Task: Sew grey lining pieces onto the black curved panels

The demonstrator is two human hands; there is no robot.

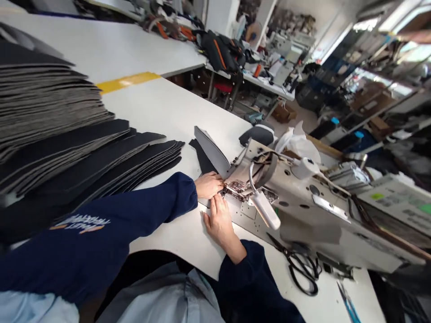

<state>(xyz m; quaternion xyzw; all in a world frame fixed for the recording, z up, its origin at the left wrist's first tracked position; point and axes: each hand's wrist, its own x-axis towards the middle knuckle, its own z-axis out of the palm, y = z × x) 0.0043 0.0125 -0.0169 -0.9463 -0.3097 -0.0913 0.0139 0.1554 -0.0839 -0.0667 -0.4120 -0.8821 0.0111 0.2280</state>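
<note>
A sewing machine [289, 188] lies to the right, its small lamp [266, 210] hanging by the needle area. My left hand [209, 185] is closed on a dark fabric panel [201, 158] close to the presser foot [237, 189]; its thumb is hidden. Behind those fingers, a grey fabric flap [213, 151] curls upward against the machine head. My right hand [221, 220] rests just nearer to me, fingers stretched toward the foot and thumb apart. The fabric under the fingertips is mostly covered.
Tall stacks of dark cut panels [50, 98] and a fanned pile [144, 157] cover the left of the white table [175, 105]. Black scissors [299, 264] and blue-handled snips [348, 303] lie at right. A dark padded piece [257, 134] sits behind the machine.
</note>
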